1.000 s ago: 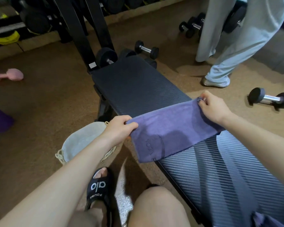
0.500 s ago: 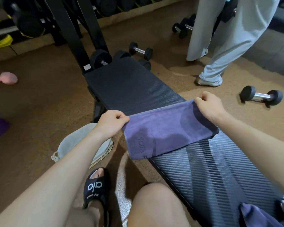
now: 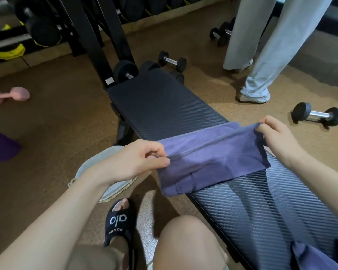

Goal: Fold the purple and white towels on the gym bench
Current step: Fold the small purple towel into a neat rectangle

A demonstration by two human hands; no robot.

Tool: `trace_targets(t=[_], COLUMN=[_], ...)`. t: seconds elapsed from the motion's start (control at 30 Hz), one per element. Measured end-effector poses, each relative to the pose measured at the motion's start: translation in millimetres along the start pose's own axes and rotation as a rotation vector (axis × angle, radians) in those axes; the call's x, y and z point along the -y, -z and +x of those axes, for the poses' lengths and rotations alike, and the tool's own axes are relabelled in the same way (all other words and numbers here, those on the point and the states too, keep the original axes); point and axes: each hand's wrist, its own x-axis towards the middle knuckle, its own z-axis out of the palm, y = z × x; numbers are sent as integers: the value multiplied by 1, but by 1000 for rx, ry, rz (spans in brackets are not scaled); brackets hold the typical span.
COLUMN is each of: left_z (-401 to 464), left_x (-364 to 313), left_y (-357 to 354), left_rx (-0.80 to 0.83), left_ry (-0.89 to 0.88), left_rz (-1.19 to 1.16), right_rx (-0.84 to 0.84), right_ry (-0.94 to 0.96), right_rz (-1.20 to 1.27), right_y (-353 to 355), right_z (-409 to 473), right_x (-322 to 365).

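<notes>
Both hands pinch the purple towel (image 3: pixel 213 158) by its upper corners, left hand (image 3: pixel 139 162) at the near end, right hand (image 3: pixel 275 133) at the far; it hangs stretched across the bench (image 3: pixel 164 106), its lower fold draped on the pad. To fold well, keep the top edge taut, match corners, then lay it flat. More purple cloth (image 3: pixel 312 256) is cut off at the bottom right; no white towel can be made out for certain.

Legible text sits on the black slide sandal (image 3: pixel 119 225), bottom centre of the frame. White logo "alo" on the strap, seen inverted. Smaller white lettering below it, also inverted, possibly "ROUGE"; too small to confirm. No other legible text, label or number in frame.
</notes>
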Motion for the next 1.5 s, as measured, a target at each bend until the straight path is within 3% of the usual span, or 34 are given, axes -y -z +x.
trace_targets(t=[0.1,0.23,0.6,1.03,1.33,1.5], left_z=[1,23,44,54,56,59], left_x=[5,34,48,54,61,57], left_y=[0,-2,-1,-6,-11,-13], left_rx=[-43,-269,-452,-535,-484,-483], left_ry=[20,154,155,255,193,155], left_rz=[-181,-32,58,90,230,354], right_rx=[-55,1,37,17,-55,-41], right_ry=[-5,-14,33,82,65,87], right_rz=[52,-176,-400,-633,-786,-751], right_y=[1,-15,-33,-46,-54,-51], right_z=[-7,11,42,43,46,50], right_x=[1,1,-1,-2,-3,-3])
